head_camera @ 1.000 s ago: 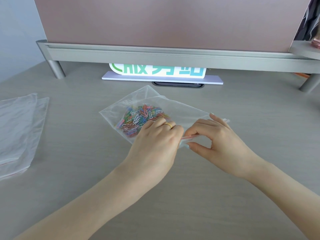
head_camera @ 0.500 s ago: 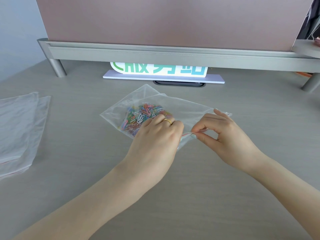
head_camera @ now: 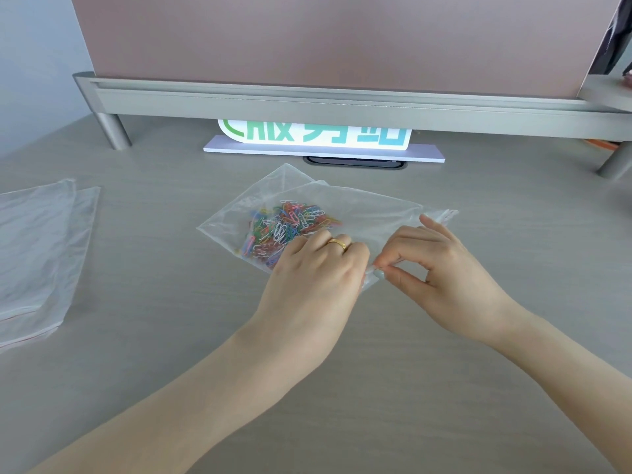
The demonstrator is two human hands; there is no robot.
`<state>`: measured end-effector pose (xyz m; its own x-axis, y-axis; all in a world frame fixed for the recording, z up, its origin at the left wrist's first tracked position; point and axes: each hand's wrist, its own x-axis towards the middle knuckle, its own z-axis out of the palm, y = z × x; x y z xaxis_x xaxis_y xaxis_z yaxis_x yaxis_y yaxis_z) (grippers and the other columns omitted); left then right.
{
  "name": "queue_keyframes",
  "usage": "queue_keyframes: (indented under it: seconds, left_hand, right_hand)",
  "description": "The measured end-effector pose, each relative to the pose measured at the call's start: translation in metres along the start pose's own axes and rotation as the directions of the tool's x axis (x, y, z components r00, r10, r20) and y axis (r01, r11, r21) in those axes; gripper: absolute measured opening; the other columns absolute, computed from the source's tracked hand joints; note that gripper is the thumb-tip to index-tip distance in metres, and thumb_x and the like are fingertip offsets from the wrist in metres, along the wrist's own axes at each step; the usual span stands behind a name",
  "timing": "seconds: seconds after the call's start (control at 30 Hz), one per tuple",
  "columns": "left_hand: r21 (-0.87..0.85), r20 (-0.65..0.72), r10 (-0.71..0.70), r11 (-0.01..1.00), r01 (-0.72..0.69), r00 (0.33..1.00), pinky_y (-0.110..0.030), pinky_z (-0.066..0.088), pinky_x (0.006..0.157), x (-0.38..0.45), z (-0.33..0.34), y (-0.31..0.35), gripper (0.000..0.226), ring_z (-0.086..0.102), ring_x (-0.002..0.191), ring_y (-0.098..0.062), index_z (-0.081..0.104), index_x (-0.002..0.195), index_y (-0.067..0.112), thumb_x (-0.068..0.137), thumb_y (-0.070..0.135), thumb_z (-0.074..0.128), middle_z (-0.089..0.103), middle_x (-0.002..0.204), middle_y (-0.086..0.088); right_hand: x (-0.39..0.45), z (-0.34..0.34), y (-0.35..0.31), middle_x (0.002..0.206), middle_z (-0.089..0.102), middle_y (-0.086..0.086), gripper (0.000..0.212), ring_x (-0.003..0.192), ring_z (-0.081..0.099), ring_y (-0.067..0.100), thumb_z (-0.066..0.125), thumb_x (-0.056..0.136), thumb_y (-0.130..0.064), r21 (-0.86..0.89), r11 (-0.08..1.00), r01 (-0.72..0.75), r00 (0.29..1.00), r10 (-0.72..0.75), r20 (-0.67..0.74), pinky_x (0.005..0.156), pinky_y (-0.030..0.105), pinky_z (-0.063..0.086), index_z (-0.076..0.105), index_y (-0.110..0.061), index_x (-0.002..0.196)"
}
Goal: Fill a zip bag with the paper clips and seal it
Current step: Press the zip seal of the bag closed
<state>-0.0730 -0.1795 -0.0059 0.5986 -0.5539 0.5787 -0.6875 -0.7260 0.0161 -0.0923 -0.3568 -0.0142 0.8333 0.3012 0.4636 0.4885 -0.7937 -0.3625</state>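
Both forearms reach in from the bottom of the frame and meet near the centre. The left hand (head_camera: 316, 278) lies knuckles up, fingers curled down onto the near edge of the zip bag (head_camera: 369, 213), pressing it against the desk (head_camera: 171, 336); a gold ring (head_camera: 338, 243) sits on one finger. What its fingertips do beneath the palm is hidden, so it cannot be told whether they pinch the plastic or only press on it. The right hand (head_camera: 441, 275) is just to the right of the left one, thumb and forefinger closed together on the bag's near edge at its lower corner, the other fingers arched loosely above the plastic.

The zip bag is clear and lies flat, slightly crumpled, at the centre of the frame, turned at an angle so that one corner points toward the upper middle. Its far right corner sticks out past the right hand's fingers. Inside, toward the left half of the bag, sits a loose heap of paper clips (head_camera: 290, 224) in mixed colours: red, green, blue, yellow, white. The left hand covers the near part of the heap.

At the left edge of the frame lies a stack of spare bags (head_camera: 37, 248), well apart from the hands
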Motion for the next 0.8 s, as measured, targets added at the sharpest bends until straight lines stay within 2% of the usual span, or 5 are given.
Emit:
queue_keyframes:
  seconds: [0.1,0.27,0.47,0.63,0.8]
  left_hand:
    - [0.006,0.047,-0.012,1.000,0.012,0.999,-0.029,0.022,0.060,0.001,-0.003,0.000,0.043,0.049,0.053,-0.023,0.050,0.060,0.015,0.043,-0.003,0.084,0.048,0.053,0.002]
    - [-0.021,0.046,0.001,1.000,0.000,0.999,-0.029,0.020,0.060,-0.001,-0.005,0.002,0.035,0.048,0.055,-0.023,0.049,0.062,0.014,0.054,-0.002,0.079,0.046,0.055,0.001]
    - [-0.064,-0.004,-0.038,0.997,0.038,0.999,-0.025,0.031,0.057,0.001,-0.009,0.000,0.023,0.050,0.056,-0.020,0.054,0.061,0.016,0.079,0.026,0.043,0.049,0.052,0.005]
    - [-0.014,0.024,-0.039,0.999,0.039,0.999,-0.026,0.038,0.049,0.003,-0.013,-0.002,0.032,0.048,0.053,-0.023,0.049,0.057,0.015,0.057,0.001,0.078,0.047,0.051,0.003]
    - [-0.027,-0.058,0.030,0.999,-0.032,0.998,-0.026,0.025,0.060,0.004,-0.013,-0.002,0.020,0.048,0.062,-0.023,0.049,0.064,0.015,0.068,0.004,0.065,0.048,0.059,0.002]
  right_hand:
    - [0.000,0.002,-0.002,0.083,0.053,-0.025,0.012,0.085,0.051,-0.009,0.040,0.085,-0.037,0.014,1.000,-0.001,1.000,0.001,0.003,0.114,0.032,0.017,0.052,-0.037,0.088]
    - [0.000,0.000,-0.007,0.088,0.055,-0.023,0.013,0.090,0.053,-0.002,0.047,0.083,-0.041,0.046,0.999,0.022,1.000,-0.022,0.014,0.116,0.032,0.014,0.054,-0.043,0.093]
    - [0.002,-0.003,-0.002,0.081,0.055,-0.018,0.010,0.081,0.054,0.003,0.046,0.086,-0.037,0.017,1.000,0.023,0.999,-0.022,-0.040,0.114,0.035,0.021,0.056,-0.035,0.085]
    - [0.002,-0.006,-0.001,0.082,0.055,-0.022,0.008,0.083,0.053,-0.005,0.049,0.084,-0.034,0.076,0.997,0.005,0.999,-0.001,-0.052,0.113,0.038,0.023,0.057,-0.034,0.085]
    - [0.003,-0.008,-0.005,0.087,0.059,-0.020,0.015,0.091,0.056,-0.003,0.052,0.081,-0.035,0.151,0.989,0.003,0.999,0.005,-0.052,0.117,0.035,0.018,0.060,-0.037,0.093]
